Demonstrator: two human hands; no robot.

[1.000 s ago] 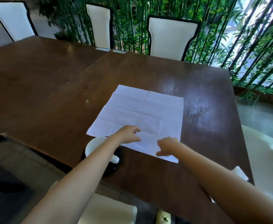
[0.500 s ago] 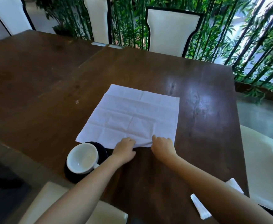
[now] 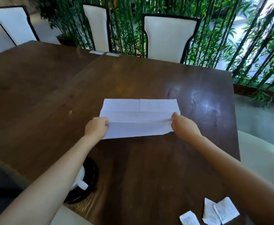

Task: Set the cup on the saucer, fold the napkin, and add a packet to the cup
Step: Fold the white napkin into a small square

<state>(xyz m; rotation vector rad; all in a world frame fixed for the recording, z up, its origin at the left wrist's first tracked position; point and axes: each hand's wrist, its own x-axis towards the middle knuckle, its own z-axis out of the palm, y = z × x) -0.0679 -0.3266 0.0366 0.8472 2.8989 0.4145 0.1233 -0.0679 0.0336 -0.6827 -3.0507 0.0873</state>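
1. I'm seeing the left hand [image 3: 97, 128] pinching the napkin's [image 3: 139, 118] left edge, fingers closed on it.
2. The right hand [image 3: 184, 125] is pinching the right edge the same way.
3. The napkin is lying half-folded mid-table [image 3: 35, 95].
4. The cup [image 3: 81, 180] is sitting on the saucer [image 3: 90, 177] under my left forearm.
5. Packets [image 3: 220, 211] are lying near the right corner.

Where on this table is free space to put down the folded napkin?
Bare wood lies between the white paper napkin and the black saucer, and left of the left hand. The near right corner is crowded with white packets.
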